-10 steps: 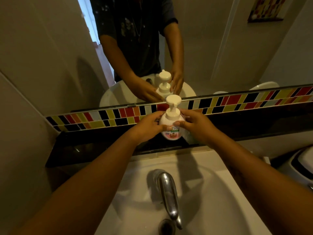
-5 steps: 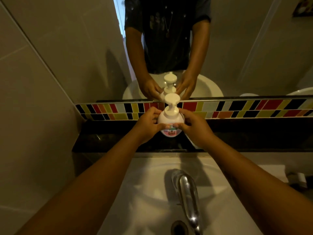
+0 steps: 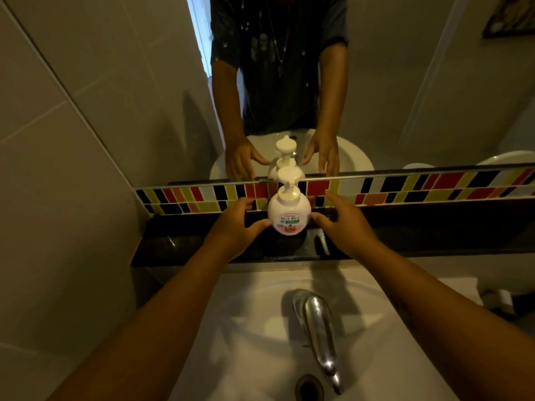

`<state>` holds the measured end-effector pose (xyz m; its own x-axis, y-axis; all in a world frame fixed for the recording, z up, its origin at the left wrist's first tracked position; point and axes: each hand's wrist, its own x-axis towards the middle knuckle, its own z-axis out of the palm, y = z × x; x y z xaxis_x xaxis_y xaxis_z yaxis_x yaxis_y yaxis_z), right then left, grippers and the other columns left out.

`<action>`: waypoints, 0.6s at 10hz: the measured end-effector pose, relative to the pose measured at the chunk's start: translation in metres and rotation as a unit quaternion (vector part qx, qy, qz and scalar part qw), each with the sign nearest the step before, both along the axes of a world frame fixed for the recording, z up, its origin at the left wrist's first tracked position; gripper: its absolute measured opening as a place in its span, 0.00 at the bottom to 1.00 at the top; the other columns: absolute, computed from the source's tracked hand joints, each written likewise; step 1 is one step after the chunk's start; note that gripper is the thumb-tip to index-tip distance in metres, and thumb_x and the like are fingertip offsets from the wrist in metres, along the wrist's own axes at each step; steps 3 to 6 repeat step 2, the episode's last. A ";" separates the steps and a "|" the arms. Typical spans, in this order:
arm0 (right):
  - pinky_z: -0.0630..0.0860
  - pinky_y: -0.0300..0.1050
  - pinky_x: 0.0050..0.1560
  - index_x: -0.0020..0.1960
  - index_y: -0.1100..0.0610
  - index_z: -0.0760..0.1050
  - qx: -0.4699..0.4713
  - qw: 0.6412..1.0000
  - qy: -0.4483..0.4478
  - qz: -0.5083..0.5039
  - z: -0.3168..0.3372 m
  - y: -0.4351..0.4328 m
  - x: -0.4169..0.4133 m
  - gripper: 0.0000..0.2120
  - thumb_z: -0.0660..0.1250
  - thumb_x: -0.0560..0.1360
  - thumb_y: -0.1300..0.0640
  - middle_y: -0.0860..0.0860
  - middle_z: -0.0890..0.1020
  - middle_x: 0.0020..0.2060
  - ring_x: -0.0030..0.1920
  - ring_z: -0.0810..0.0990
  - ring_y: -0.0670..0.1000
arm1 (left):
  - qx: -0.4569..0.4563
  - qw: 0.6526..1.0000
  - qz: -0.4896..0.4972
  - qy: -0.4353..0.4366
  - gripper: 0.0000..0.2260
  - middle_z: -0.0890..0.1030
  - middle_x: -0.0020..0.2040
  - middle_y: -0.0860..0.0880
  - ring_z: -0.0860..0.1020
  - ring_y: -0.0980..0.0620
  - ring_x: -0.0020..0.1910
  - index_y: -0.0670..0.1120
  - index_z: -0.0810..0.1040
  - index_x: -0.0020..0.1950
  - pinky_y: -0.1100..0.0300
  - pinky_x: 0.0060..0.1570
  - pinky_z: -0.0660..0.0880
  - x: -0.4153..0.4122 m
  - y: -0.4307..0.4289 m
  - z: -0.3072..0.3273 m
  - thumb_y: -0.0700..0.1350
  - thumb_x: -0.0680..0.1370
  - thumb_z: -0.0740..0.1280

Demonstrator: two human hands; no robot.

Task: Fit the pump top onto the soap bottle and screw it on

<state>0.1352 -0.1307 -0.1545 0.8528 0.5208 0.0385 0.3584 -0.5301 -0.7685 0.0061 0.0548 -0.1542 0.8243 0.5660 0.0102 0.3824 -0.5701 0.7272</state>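
Soap bottle [image 3: 289,211] stands upright on the dark ledge [image 3: 179,241] behind the sink [image 3: 260,328], pump top [image 3: 289,180] seated on its neck. Left hand [image 3: 236,224] is spread loose, its thumb tip touching the bottle's side. Right hand [image 3: 344,224] is spread too, just beside the bottle, gripping nothing.

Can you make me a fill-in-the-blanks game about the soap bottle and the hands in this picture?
1. The pump top sits on the soap ____.
2. The soap bottle stands on the dark ledge below the ____.
3. The left hand and right hand are on either side of the bottle, both ____.
4. The metal faucet hangs over the white ____.

Missing words: bottle; mirror; open; sink
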 end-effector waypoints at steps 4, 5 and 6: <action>0.65 0.62 0.68 0.68 0.54 0.66 -0.171 0.975 -0.118 -0.076 -0.028 -0.020 0.010 0.27 0.63 0.73 0.44 0.55 0.72 0.68 0.70 0.66 0.58 | 0.168 0.975 0.090 0.118 0.34 0.67 0.77 0.40 0.62 0.38 0.77 0.41 0.64 0.76 0.41 0.75 0.57 -0.021 0.006 -0.043 0.61 0.78 0.63; 0.65 0.62 0.68 0.68 0.54 0.66 -0.171 0.975 -0.118 -0.076 -0.028 -0.020 0.010 0.27 0.63 0.73 0.44 0.55 0.72 0.68 0.70 0.66 0.58 | 0.168 0.975 0.090 0.118 0.34 0.67 0.77 0.40 0.62 0.38 0.77 0.41 0.64 0.76 0.41 0.75 0.57 -0.021 0.006 -0.043 0.61 0.78 0.63; 0.65 0.62 0.68 0.68 0.54 0.66 -0.171 0.975 -0.118 -0.076 -0.028 -0.020 0.010 0.27 0.63 0.73 0.44 0.55 0.72 0.68 0.70 0.66 0.58 | 0.168 0.975 0.090 0.118 0.34 0.67 0.77 0.40 0.62 0.38 0.77 0.41 0.64 0.76 0.41 0.75 0.57 -0.021 0.006 -0.043 0.61 0.78 0.63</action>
